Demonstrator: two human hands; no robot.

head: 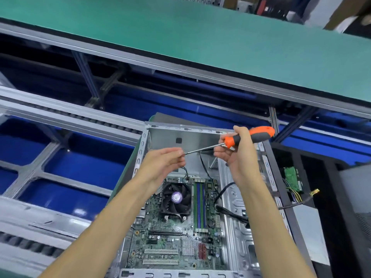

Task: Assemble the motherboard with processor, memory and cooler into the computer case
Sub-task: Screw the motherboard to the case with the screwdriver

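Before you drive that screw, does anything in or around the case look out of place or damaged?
Nothing looks damaged. The motherboard lies flat in the case, cooler seated. One black cable lies loose across the bare metal floor right of the board, its far end out of sight.

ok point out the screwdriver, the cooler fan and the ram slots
screwdriver [249, 136], head view, on the orange and black handle held in the right hand
cooler fan [176, 197], head view, on the purple hub sticker
ram slots [200, 205], head view, midway along the blue and green slots
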